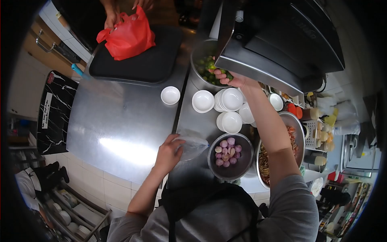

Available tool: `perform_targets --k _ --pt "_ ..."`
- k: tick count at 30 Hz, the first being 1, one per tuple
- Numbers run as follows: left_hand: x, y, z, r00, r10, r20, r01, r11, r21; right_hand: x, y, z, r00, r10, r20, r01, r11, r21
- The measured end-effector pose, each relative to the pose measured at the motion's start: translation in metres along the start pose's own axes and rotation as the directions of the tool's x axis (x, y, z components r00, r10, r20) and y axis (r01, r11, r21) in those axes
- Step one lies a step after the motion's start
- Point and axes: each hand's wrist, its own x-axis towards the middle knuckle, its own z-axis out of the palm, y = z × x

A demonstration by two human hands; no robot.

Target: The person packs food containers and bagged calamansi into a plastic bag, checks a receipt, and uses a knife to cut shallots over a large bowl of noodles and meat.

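My left hand (pixel 169 154) holds the edge of a clear plastic bag (pixel 189 146) between curled fingers, over the steel counter. My right hand (pixel 229 78) reaches over the rim of a steel pot (pixel 196 74) at the top centre, its fingers curled round small green limes (pixel 211 66). More limes lie inside the pot. Just right of the bag is a metal bowl (pixel 242 171) of peeled purple shallots (pixel 226 152). Small white bowls (pixel 202 101), some stacked, stand between the pot and the shallots.
Another person's hands (pixel 112 19) hold a red plastic bag (pixel 131 38) on a black tray (pixel 161 60). A dark machine (pixel 274 44) overhangs my right forearm. An oval basin (pixel 299 147) of food and a white basket (pixel 311 139) stand at the right.
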Motion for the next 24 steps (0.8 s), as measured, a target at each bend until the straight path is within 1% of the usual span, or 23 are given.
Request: perform_targets --k 1,2,3,4,5,6,7,8,9,12,14,20,24 --pt "0.0 0.002 -0.002 1.0 -0.004 -0.004 0.004 1.0 0.008 -0.004 -0.001 0.002 1.0 0.007 -0.012 -0.008 0.997 -0.071" --pt "0.0 0.006 -0.005 1.0 0.0 -0.003 0.0 1.0 0.009 -0.01 -0.002 0.005 0.998 0.044 0.043 -0.038 0.991 -0.128" --pt "0.0 0.01 -0.008 0.999 -0.044 0.007 0.044 0.999 -0.015 -0.015 -0.001 0.006 0.998 0.04 0.042 -0.034 0.991 -0.127" --pt "0.0 0.013 -0.01 0.996 -0.088 0.017 0.089 0.995 -0.038 -0.02 0.0 0.009 0.999 0.044 0.019 -0.042 0.995 -0.091" --pt "-0.002 0.013 -0.01 0.996 -0.085 0.016 0.086 0.996 -0.035 -0.025 0.001 0.013 0.999 0.048 -0.004 -0.048 0.997 -0.055" --pt "-0.003 0.011 -0.009 1.0 -0.023 -0.018 0.022 0.999 -0.03 -0.031 0.002 0.017 0.999 0.045 -0.001 -0.045 0.998 -0.055" --pt "-0.005 0.011 -0.009 0.998 0.039 -0.052 -0.04 0.999 -0.022 -0.041 0.0 0.027 1.0 0.004 -0.016 -0.005 0.998 -0.066" --pt "-0.007 0.013 -0.009 0.998 0.039 -0.053 -0.04 0.999 -0.019 -0.049 -0.001 0.033 0.999 -0.036 -0.031 0.034 0.996 -0.077" --pt "-0.009 0.017 -0.009 0.998 0.037 -0.055 -0.038 0.999 -0.027 -0.053 0.0 0.036 0.999 -0.037 -0.028 0.035 0.996 -0.076" --pt "-0.014 0.02 -0.008 0.998 0.037 -0.057 -0.038 0.999 -0.026 -0.063 0.002 0.038 0.999 -0.036 0.016 0.036 0.999 -0.031" --pt "-0.016 0.02 -0.006 0.998 0.04 -0.057 -0.041 0.999 -0.017 -0.067 0.004 0.039 0.996 -0.042 0.084 0.04 0.999 0.035" --pt "-0.022 0.024 -0.005 0.997 0.046 -0.056 -0.046 0.999 0.002 -0.073 0.006 0.036 0.991 -0.032 0.131 0.019 0.995 0.101" --pt "-0.023 0.024 -0.006 0.997 0.057 -0.058 -0.056 0.998 0.006 -0.069 0.005 0.029 0.991 -0.038 0.132 0.022 0.993 0.118"
